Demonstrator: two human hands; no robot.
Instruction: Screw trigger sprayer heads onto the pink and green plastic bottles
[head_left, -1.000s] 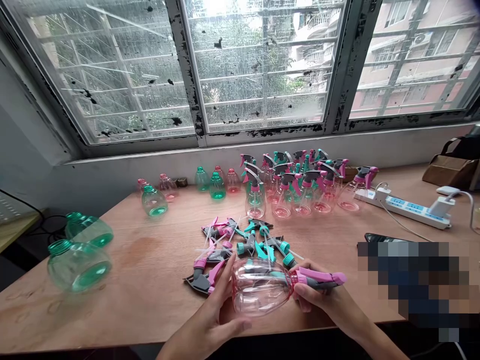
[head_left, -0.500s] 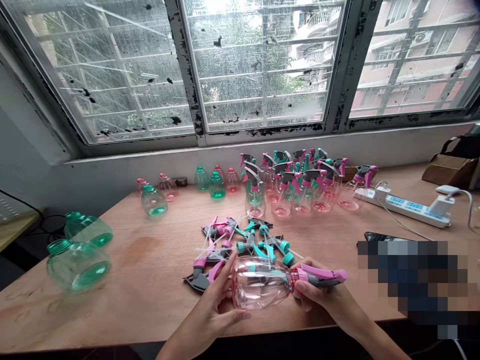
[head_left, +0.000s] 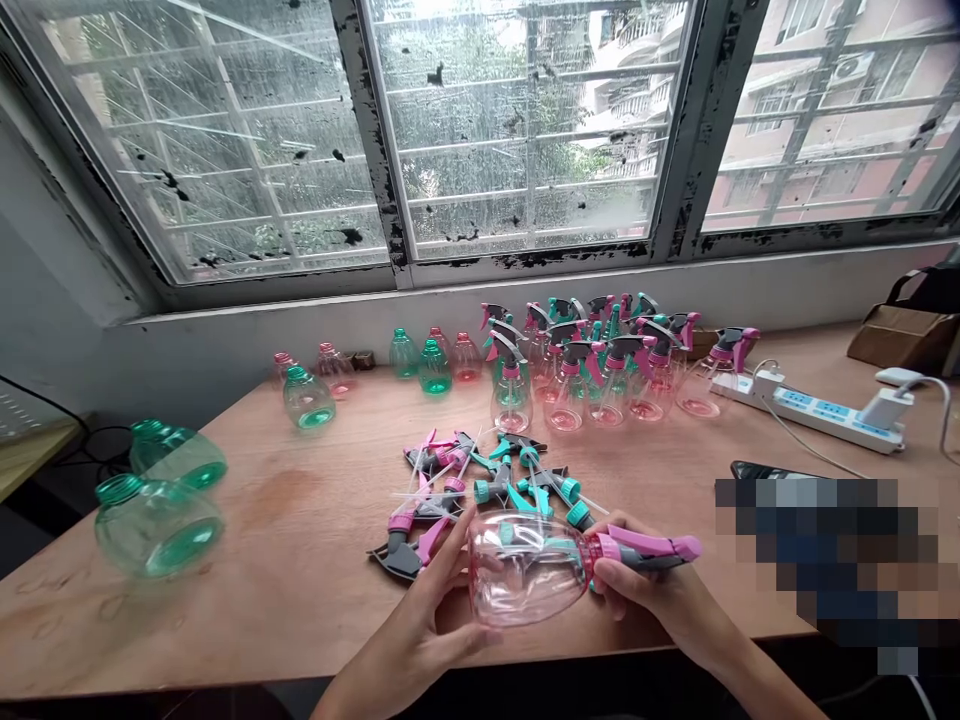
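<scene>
Pink spray bottle point(head_left: 525, 590), held sideways! Cupped at the base by the left hand point(head_left: 424, 620), pinched at the neck by the right hand point(head_left: 641, 585), just before loose spray heads point(head_left: 491, 491).

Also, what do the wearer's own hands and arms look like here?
The left hand and right hand are both bare: no gloves. No sleeve, watch, bracelet or ring shows, and the visible forearms are uncovered.
</scene>
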